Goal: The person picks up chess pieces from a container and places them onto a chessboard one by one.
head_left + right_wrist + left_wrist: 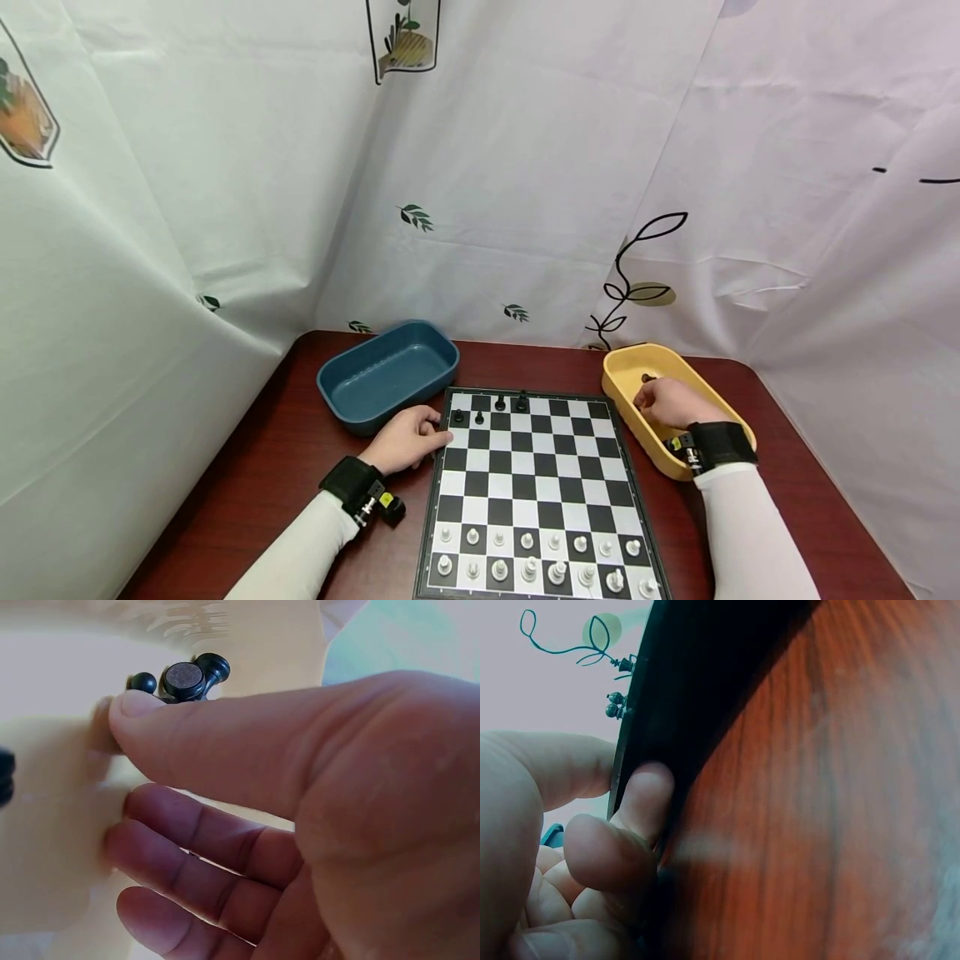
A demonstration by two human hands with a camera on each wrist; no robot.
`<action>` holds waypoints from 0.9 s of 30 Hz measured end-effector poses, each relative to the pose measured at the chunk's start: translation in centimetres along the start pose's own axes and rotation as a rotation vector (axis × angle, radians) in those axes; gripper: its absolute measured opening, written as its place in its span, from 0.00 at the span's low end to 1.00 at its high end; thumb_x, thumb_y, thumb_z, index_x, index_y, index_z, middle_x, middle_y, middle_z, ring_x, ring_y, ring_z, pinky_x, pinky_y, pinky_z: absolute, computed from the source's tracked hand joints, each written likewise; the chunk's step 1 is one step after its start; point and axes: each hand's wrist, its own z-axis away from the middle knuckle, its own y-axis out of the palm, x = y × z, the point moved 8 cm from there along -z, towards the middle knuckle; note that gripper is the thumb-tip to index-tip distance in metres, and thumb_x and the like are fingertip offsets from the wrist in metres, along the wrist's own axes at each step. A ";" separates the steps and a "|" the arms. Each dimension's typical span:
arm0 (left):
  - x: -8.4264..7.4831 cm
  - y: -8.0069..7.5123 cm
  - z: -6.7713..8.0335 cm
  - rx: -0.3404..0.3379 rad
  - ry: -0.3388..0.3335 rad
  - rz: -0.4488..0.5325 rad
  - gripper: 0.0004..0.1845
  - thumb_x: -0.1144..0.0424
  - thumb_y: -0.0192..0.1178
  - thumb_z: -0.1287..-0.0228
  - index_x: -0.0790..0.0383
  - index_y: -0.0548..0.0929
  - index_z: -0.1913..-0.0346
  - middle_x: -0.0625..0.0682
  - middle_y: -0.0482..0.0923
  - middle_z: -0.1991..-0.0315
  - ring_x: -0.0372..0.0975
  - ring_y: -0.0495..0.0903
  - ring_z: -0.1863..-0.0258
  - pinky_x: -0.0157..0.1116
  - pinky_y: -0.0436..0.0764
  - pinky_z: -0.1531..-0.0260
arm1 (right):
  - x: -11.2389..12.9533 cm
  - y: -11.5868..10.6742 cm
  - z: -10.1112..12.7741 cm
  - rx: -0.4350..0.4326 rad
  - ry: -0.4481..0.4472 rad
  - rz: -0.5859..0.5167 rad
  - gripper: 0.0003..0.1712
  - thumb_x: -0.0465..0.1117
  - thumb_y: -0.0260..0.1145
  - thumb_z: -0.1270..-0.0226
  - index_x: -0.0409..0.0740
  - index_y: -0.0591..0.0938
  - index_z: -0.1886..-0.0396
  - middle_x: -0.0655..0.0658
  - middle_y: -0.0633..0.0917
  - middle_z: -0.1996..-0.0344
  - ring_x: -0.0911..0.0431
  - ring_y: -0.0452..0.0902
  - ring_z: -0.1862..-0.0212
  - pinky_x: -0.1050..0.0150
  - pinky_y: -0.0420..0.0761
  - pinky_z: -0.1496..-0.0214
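A person's right hand (672, 402) reaches into a yellow tray (628, 392), fingers loosely extended beside black chess pieces (180, 677) lying there, none yet gripped; the left hand (405, 438) curls against the chessboard (534, 492) edge on the table (277, 467). A fumbled pick could scatter pieces, or a nudged board topple the white pieces (540, 560)

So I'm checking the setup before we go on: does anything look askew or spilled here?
Nothing spilled or damaged. Only the chessboard is half set: white pieces fill the near rows, just four black pieces stand at the far edge.
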 end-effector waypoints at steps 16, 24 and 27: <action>0.1 0.0 -0.1 -0.005 0.012 -0.007 0.26 0.56 0.73 0.25 0.73 0.81 0.38 0.47 0.81 0.77 0.38 0.73 0.88 0.38 0.79 0.78 | -0.4 0.0 -0.1 0.001 0.031 -0.016 0.05 0.32 0.74 0.40 0.43 0.86 0.66 0.49 0.84 0.70 0.53 0.76 0.67 0.57 0.76 0.62; 0.0 0.0 0.0 -0.003 0.019 -0.005 0.26 0.56 0.73 0.25 0.73 0.81 0.38 0.47 0.81 0.77 0.38 0.74 0.88 0.38 0.80 0.78 | -0.6 -0.5 0.3 -0.028 0.040 -0.056 0.06 0.33 0.75 0.40 0.43 0.84 0.68 0.49 0.82 0.72 0.54 0.74 0.68 0.59 0.73 0.64; 0.0 0.0 0.0 -0.003 0.018 -0.005 0.26 0.56 0.73 0.25 0.73 0.81 0.38 0.47 0.81 0.77 0.37 0.73 0.88 0.38 0.79 0.79 | -0.8 -0.6 0.4 -0.034 0.057 -0.077 0.07 0.33 0.76 0.39 0.42 0.84 0.68 0.48 0.82 0.72 0.53 0.74 0.69 0.59 0.73 0.66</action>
